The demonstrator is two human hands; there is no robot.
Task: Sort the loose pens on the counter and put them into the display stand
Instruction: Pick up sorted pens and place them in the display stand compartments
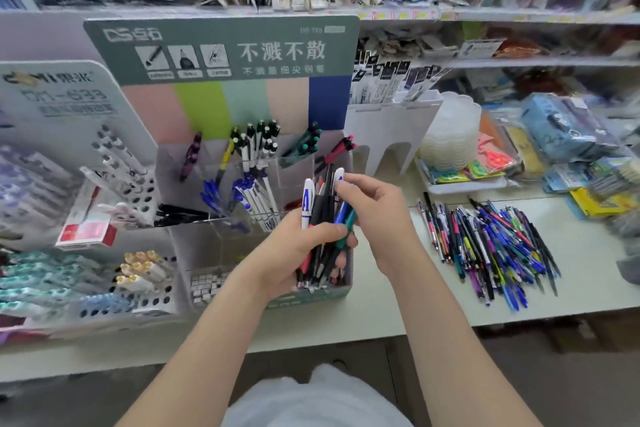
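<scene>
My left hand point(294, 253) grips a mixed bundle of pens point(322, 218), black, white, blue, red and teal, upright in front of the display stand point(221, 52). My right hand point(374, 208) pinches a white-capped pen point(339, 175) at the top of that bundle. The stand has a green header, coloured back panels and clear compartments holding sorted pens: purple, white-and-black, teal, red, blue and black ones. A heap of loose pens point(491, 246) lies on the counter point(588, 274) to the right of my hands.
A white pen rack point(114, 184) and a holed tray of markers point(145, 281) stand left of the stand. A white cardboard divider point(388, 135), stacked plastic lids point(450, 139) and packaged stationery point(568, 135) sit at the back right. Shelves of goods run behind.
</scene>
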